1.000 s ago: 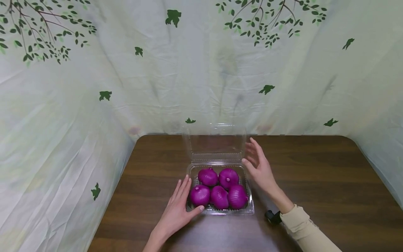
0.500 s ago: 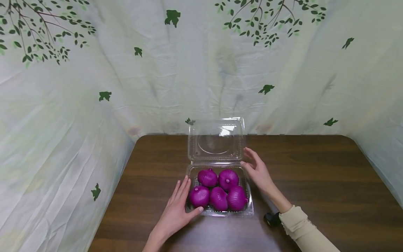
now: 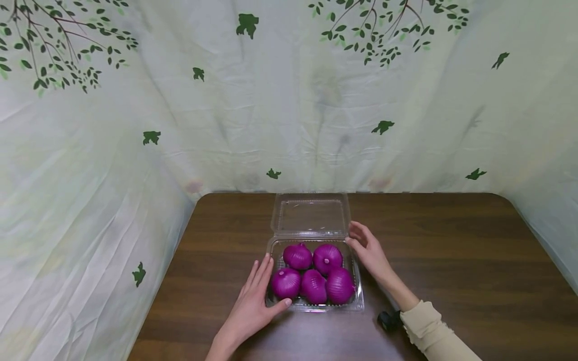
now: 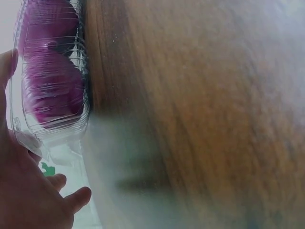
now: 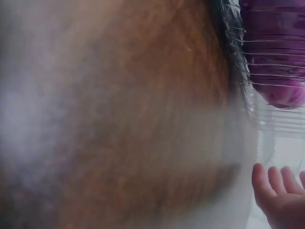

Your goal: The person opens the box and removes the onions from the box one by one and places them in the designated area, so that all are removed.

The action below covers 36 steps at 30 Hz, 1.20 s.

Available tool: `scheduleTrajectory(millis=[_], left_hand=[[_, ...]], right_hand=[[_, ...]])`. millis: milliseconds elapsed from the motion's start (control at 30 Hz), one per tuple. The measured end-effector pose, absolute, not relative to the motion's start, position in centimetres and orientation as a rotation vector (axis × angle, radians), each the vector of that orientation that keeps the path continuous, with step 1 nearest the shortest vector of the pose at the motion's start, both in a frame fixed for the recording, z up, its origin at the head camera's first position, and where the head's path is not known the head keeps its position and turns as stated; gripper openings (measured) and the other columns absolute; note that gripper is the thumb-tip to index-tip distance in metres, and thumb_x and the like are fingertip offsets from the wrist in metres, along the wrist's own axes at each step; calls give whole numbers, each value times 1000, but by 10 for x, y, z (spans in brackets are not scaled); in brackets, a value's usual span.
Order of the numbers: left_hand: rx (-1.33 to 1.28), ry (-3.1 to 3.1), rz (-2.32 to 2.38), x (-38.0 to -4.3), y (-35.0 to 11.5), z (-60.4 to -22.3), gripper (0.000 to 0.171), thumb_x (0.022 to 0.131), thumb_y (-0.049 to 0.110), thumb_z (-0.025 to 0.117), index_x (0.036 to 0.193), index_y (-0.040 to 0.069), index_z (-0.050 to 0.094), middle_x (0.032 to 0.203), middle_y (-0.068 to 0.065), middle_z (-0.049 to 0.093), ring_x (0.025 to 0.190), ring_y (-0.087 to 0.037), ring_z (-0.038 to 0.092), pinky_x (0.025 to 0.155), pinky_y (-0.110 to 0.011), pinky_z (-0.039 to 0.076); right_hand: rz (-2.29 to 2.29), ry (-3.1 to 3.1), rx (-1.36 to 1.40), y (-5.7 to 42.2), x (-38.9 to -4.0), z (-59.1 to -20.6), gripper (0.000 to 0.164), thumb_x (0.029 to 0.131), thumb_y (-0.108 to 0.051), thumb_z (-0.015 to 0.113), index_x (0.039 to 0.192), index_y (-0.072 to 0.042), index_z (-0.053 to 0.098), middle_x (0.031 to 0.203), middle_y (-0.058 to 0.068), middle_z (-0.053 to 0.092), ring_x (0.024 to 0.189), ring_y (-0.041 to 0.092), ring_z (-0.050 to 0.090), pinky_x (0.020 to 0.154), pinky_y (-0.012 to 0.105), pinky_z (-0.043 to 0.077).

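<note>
A clear plastic clamshell container holds several glossy red onions. Its hinged lid leans back behind it. My left hand steadies the container's near left corner, fingers straight along the side and thumb over the front rim. In the left wrist view that thumb overlaps the ribbed wall, with red onions showing through. At the back right, beside the hinge, my right hand has its fingertips close to the lid's edge. The right wrist view shows these fingers loosely extended below the container.
The container stands on a brown wooden table towards its middle. A pale cloth printed with leaves hangs behind the table's far edge. Something small and black sits at the right wrist, next to a beige sleeve.
The lid has tipped back and down, away from the person. My right hand has followed it, shifting slightly down and closer to the hinge. The left hand stays nearly still.
</note>
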<state>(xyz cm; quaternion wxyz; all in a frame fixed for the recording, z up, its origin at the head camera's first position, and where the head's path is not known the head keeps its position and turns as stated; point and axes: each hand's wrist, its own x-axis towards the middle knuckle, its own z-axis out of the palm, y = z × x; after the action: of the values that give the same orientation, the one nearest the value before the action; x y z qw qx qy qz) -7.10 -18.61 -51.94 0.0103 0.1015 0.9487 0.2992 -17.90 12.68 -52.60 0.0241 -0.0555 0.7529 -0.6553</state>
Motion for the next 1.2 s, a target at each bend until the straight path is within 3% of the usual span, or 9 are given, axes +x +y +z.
scheduleTrajectory(millis=[100, 233, 433, 667, 1000, 1200], left_hand=[[317, 2958, 942, -71, -186, -520, 101, 81, 57, 73, 158, 14, 23, 164, 8, 9, 149, -30, 8, 110, -64, 22], [317, 2955, 947, -71, -187, -521, 102, 81, 57, 73, 158, 14, 22, 164, 8, 8, 149, -31, 9, 110, -64, 22], [314, 2960, 962, -70, -188, -522, 102, 81, 57, 73, 158, 14, 22, 164, 8, 8, 149, -31, 9, 111, -63, 21], [319, 2945, 976, -71, -186, -521, 101, 81, 56, 73, 158, 14, 22, 164, 8, 7, 149, -31, 8, 110, -64, 21], [322, 2945, 986, -72, -185, -520, 101, 81, 56, 73, 158, 14, 22, 164, 8, 7, 149, -31, 9, 110, -65, 21], [325, 2950, 984, -72, -186, -521, 102, 81, 55, 74, 158, 14, 21, 164, 8, 7, 149, -31, 9, 110, -63, 21]], right_hand=[[-1997, 2395, -194, 128, -176, -527, 54, 97, -13, 62, 146, -1, 42, 141, 24, 49, 129, 37, 48, 101, 34, 42], [-1880, 2612, -275, 129, -169, -525, 49, 93, -8, 65, 140, -2, 49, 137, 21, 52, 124, 35, 51, 99, 46, 45], [-1614, 2913, -543, 128, -154, -516, 49, 89, -7, 70, 135, -5, 55, 145, 14, 46, 134, 33, 41, 103, 58, 37], [-1459, 2918, -754, 127, -133, -507, 51, 88, -16, 74, 135, -12, 57, 147, 6, 45, 134, 26, 41, 100, 56, 41], [-1166, 2891, -952, 133, -107, -504, 56, 85, -41, 76, 136, -24, 59, 146, 1, 48, 129, 23, 46, 96, 55, 45], [-984, 2956, -991, 134, -101, -505, 68, 79, -49, 79, 137, -21, 59, 140, 2, 54, 128, 24, 48, 103, 53, 40]])
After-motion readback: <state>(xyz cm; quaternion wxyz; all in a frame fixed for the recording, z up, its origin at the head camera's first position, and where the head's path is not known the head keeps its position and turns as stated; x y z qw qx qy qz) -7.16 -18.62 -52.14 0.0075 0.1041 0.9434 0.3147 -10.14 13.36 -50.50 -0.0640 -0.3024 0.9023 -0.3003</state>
